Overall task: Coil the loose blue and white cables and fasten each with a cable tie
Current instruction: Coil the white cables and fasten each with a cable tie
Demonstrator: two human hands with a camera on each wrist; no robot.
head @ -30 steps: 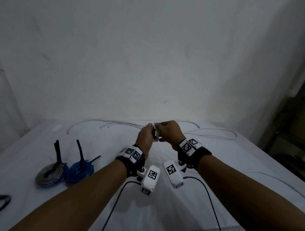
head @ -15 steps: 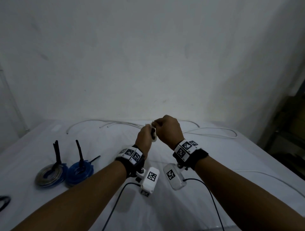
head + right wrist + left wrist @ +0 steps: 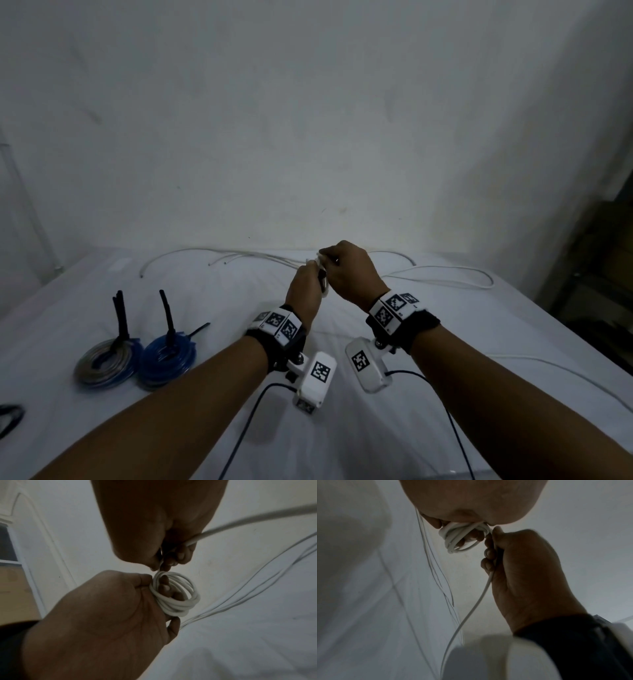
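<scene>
Above table centre (image 3: 342, 428): white coil (image 3: 175, 595) is gripped by left hand (image 3: 305, 294), loops wound round its fingers; loose white cable (image 3: 471, 609) is clenched in right hand (image 3: 349, 274), just beside coil. Near left: two tied coils (image 3: 137, 356) w/ black ties.

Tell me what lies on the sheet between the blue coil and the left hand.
Nothing: in the head view the white sheet is bare between the blue coil and the left hand, which holds the white coil.

White cable (image 3: 176, 601), blue coils (image 3: 168, 356), black ties (image 3: 167, 313).
</scene>
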